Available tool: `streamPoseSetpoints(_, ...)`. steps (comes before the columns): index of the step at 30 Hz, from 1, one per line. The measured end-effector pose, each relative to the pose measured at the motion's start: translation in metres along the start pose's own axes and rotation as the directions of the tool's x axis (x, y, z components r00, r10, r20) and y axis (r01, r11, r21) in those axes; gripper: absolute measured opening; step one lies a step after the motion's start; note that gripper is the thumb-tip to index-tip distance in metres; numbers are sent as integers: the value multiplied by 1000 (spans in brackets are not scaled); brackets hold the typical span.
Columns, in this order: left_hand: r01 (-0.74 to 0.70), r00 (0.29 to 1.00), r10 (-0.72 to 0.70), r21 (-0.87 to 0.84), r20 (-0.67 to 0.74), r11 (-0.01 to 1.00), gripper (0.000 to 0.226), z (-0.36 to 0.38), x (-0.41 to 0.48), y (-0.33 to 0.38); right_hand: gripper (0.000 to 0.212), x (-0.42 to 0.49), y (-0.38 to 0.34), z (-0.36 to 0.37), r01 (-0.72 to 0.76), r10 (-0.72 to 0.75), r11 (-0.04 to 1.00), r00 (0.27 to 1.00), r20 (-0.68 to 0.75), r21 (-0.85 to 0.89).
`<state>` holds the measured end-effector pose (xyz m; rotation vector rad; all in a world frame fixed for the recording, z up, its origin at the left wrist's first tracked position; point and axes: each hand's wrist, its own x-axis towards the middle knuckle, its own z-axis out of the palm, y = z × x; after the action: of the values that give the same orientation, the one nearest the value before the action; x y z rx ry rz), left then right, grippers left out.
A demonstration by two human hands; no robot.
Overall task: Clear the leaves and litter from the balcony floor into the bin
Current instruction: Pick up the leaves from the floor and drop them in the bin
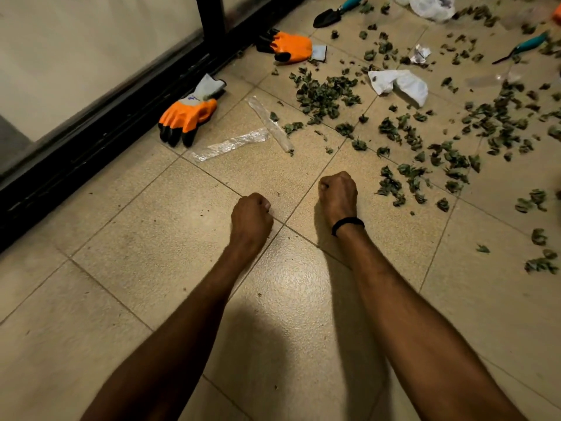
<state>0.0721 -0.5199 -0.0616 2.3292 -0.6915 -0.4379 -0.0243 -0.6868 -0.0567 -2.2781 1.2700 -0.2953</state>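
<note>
Two bare forearms reach in from 6 o'clock over the tiled floor (145, 244). Left hand (250, 218): fingers curled into a tight fist, nothing visible in its grip. Right hand (338, 194): likewise a closed fist, nothing visible held, with a black wristband (347, 224) at the wrist. Both fists sit low over the tiles; contact with the floor cannot be confirmed.

At 11 o'clock from the hands lie two clear plastic strips. The nearer strip (230, 144) has its long axis running 8 to 2 o'clock. The second strip (270, 123) runs 11 to 5 o'clock, and the two meet in a rough T.

At 10 o'clock an orange glove (189, 112) lies flat, black fingertips pointing to 7 o'clock, grey cuff to 1 o'clock, just beside the black door track (91, 147).

Dry green leaves (324, 97) are scattered from 12 to 3 o'clock, thickest at 12 and 2 o'clock. A crumpled white paper (400, 83) lies among them at 1 o'clock, with a smaller paper scrap (420, 54) beyond.

Farther at 12 o'clock a second orange glove (288, 45) points its fingertips to 9 o'clock. Beyond it lies a trowel (329, 16), blade to 8 o'clock and teal handle to 2 o'clock. A white plastic bag (428, 6) lies at the far edge.
</note>
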Motion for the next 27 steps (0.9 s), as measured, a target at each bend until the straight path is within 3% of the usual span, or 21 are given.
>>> streamPoseSetpoints(6, 47, 995, -57, -128, -81, 991, 14, -18, -26, -17, 25, -51, -7, 16, 171, -169, 985, 982, 83, -20)
streamPoseSetpoints(10, 59, 991, -75, -138, -112, 989, 14, -33, -43, -31, 13, -99, -14, 31, 226, -226, 974, 967, 114, 12)
streamPoseSetpoints(14, 88, 988, -104, -141, -113, 986, 12, -47, -58, -43, 10, -131, -15, 44, 137, -139, 989, 989, 53, 51)
streamPoseSetpoints(16, 99, 986, -117, -146, -120, 984, 11, -53, -65, -48, 13, -136, -18, 40, 64, -75, 991, 993, 89, 115)
streamPoseSetpoints(19, 102, 984, -123, -159, -128, 982, 11, -60, -73, -56, 18, -128, -22, 31, 110, -131, 980, 984, 123, 167)
streamPoseSetpoints(22, 87, 982, -112, -165, -152, 983, 10, -68, -78, -62, 18, -105, -31, 12, 33, -107, 939, 974, 200, 342)
streamPoseSetpoints(27, 73, 976, -101, -145, -193, 987, 13, -80, -82, -70, 27, -61, -50, -4, 239, -269, 957, 945, 189, 164)
